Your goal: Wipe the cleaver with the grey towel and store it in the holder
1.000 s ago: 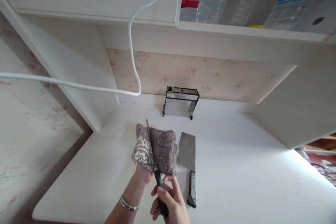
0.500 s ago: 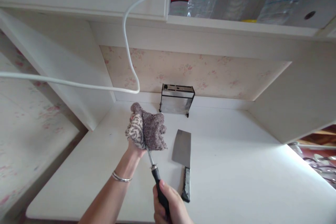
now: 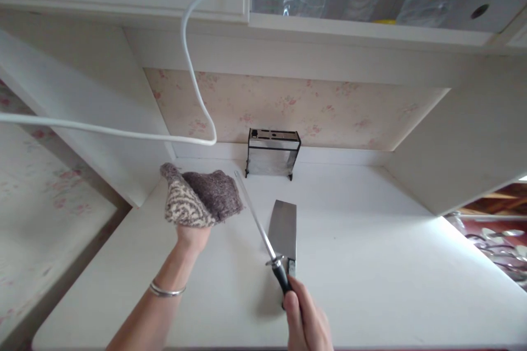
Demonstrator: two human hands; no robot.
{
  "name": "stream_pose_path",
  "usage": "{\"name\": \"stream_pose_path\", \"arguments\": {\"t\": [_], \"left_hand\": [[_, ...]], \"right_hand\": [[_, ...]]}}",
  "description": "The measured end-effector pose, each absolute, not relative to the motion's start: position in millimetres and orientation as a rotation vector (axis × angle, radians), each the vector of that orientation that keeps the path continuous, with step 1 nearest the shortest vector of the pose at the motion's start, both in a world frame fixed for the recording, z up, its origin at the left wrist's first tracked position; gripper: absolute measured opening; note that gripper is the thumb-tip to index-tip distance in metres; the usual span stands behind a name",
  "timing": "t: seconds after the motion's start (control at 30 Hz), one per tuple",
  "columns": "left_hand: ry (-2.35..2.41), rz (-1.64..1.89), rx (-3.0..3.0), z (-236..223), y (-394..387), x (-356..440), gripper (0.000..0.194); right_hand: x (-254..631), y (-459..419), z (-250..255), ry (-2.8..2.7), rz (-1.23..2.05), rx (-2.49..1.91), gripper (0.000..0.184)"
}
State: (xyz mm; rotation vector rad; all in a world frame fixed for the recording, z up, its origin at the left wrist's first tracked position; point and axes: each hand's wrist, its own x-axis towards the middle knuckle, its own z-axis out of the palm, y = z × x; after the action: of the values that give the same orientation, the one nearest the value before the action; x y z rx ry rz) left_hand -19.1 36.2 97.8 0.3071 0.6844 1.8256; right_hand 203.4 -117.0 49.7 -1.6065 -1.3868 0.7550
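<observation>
Right hand [image 3: 307,313] clasping rod [image 3: 257,219] by handle [image 3: 281,277], left hand [image 3: 192,237] apparently gripping cloth [image 3: 214,193] from below

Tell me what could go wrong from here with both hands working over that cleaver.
The right hand holds the honing steel across the view of the cleaver, so a dip might knock or shift the blade.
The steel's tip points toward the box-shaped metal holder; a forward push might bump it.
The patterned cloth hides the left hand's fingers, so a loose grip could go unnoticed.
</observation>
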Motion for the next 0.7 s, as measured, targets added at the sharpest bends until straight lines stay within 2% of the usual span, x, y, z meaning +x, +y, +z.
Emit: {"name": "stream_pose_path", "arguments": {"t": [0.17,0.3,0.47,0.7], "left_hand": [[0.785,1.645,0.248,63,5,26,0.037],[0.694,1.545,0.159,62,0,46,0.035],[0.665,1.519,0.067,66,13,37,0.038],[0.819,1.749,0.159,62,50,11,0.035]], "right_hand": [[180,-83,64,-1.826,0.541,-1.421,0.028],[163,-80,54,-2.052,0.483,-1.394,0.025],[157,-96,35,-2.054,0.481,-1.407,0.027],[172,-121,10,-1.863,0.595,-1.472,0.037]]}}
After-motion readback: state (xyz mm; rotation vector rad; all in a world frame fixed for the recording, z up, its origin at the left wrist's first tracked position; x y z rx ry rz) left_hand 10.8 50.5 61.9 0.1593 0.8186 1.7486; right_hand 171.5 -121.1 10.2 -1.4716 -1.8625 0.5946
